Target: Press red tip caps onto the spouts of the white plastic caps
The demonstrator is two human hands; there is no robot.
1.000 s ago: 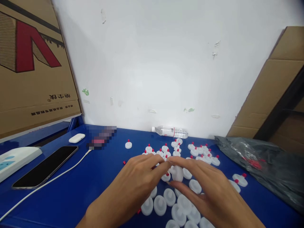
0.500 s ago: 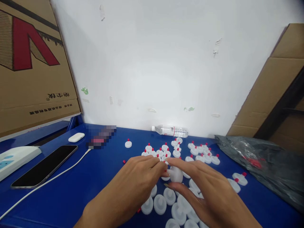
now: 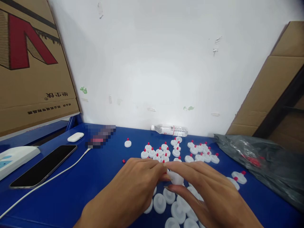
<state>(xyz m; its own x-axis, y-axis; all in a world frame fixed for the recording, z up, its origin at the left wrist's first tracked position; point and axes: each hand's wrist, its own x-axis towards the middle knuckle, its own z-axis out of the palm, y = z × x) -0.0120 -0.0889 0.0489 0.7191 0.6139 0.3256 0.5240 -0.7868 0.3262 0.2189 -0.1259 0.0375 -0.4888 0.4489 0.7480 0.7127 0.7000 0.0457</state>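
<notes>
My left hand [image 3: 133, 186] and my right hand [image 3: 201, 190] meet fingertip to fingertip over a blue table [image 3: 95, 177]. Between them my right fingers pinch a white plastic cap [image 3: 176, 178]. My left fingertips press against its left side, where a bit of red shows; what they hold is too small to make out. Plain white caps [image 3: 163, 202] lie under and in front of my hands. Farther back stand several white caps with red tips [image 3: 163, 152]. One small red piece [image 3: 123, 161] lies loose left of my left hand.
A black phone [image 3: 42, 165] on a white cable [image 3: 47, 185], a white earbud case [image 3: 75, 136] and a white power strip [image 3: 14, 156] lie at left. A water bottle [image 3: 169, 129] lies by the wall. A dark plastic bag [image 3: 261, 164] sits at right. Cardboard boxes [image 3: 30, 63] flank the table.
Both hands have drawn slightly nearer to me and lower, still pinched together on the white cap. The view has tipped up a little.
</notes>
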